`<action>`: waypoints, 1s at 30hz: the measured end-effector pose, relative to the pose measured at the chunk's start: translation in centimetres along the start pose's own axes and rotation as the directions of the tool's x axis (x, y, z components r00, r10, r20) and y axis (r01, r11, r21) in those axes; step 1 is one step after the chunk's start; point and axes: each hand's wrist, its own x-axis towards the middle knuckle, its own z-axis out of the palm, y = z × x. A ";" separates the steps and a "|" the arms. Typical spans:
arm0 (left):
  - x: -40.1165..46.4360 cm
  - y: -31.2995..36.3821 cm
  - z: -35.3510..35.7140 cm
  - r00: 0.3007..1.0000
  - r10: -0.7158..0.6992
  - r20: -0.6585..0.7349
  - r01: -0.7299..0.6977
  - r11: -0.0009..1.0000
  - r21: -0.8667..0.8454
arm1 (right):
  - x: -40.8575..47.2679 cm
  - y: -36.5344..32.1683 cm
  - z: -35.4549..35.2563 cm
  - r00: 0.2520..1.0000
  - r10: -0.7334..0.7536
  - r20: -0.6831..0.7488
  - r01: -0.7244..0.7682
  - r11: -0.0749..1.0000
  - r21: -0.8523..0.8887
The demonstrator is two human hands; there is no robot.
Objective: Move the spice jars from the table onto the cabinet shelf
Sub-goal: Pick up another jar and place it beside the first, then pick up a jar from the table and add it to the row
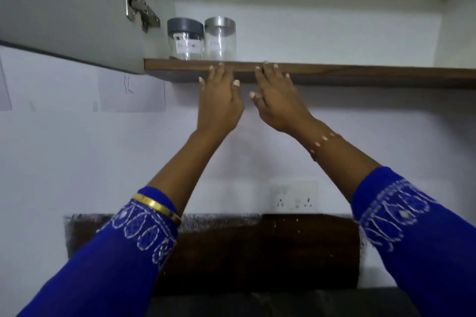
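Two clear glass spice jars, grey-lidded (185, 38) and steel-lidded (220, 38), stand touching on the brown wooden cabinet shelf (334, 71); left hand (219, 100) and right hand (278, 100) reach its edge, each grip wide, holding nothing

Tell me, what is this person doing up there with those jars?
A person is reaching up to an open cabinet. Two clear jars, one with a dark lid and one with a silver lid, stand side by side at the left end of the wooden shelf. The left hand and right hand are both open and empty, fingertips at the shelf's front edge.
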 end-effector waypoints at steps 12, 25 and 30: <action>-21.8 8.3 5.0 0.906 -0.010 0.424 0.167 0.927 -0.335 | -26.4 4.1 3.3 0.914 0.321 0.249 -0.390 0.865 0.315; -40.3 13.8 10.9 0.527 -0.188 0.829 0.641 0.728 -0.243 | -49.1 7.9 5.8 0.542 0.681 0.492 -0.838 0.483 0.255; -44.7 15.7 11.6 0.363 -0.204 0.909 0.738 0.659 -0.147 | -53.7 8.8 6.8 0.385 0.687 0.616 -0.891 0.450 0.054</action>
